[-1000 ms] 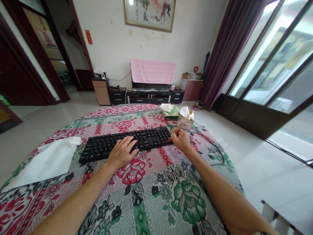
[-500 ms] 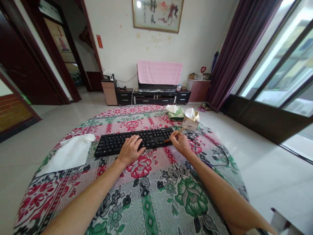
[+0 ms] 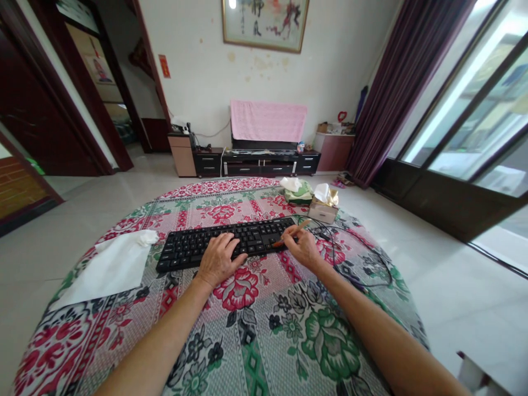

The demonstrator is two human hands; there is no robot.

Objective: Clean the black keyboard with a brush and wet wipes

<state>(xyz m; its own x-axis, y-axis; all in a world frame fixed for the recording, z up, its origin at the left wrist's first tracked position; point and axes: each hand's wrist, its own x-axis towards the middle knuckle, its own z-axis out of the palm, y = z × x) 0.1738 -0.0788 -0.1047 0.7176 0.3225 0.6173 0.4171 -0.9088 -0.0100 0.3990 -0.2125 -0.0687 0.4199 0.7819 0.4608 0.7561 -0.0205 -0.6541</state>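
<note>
A black keyboard (image 3: 185, 247) lies slantwise across the round table. My left hand (image 3: 218, 258) rests over its middle and lower edge, fingers stretched over the keys and thumb apart, holding nothing. At the keyboard's right end, my right hand (image 3: 300, 245) pinches a thin brown stick-like tool (image 3: 306, 224). The tool's darker lower tip points left and down onto the keys near the number pad; whether it has bristles is too small to tell. A black cable (image 3: 371, 250) runs in loops to the right of that hand.
A white cloth or tissue (image 3: 107, 267) lies left of the keyboard. Behind the right hand stand a green tissue box (image 3: 299, 193) and a beige tissue box (image 3: 323, 212). A floral tablecloth (image 3: 256, 313) covers the table. A low black cabinet (image 3: 243, 169) stands against the far wall.
My right hand has shifted the tool's tip slightly left over the keys. My left hand keeps its place on the keyboard. The head view has tilted and moved a little.
</note>
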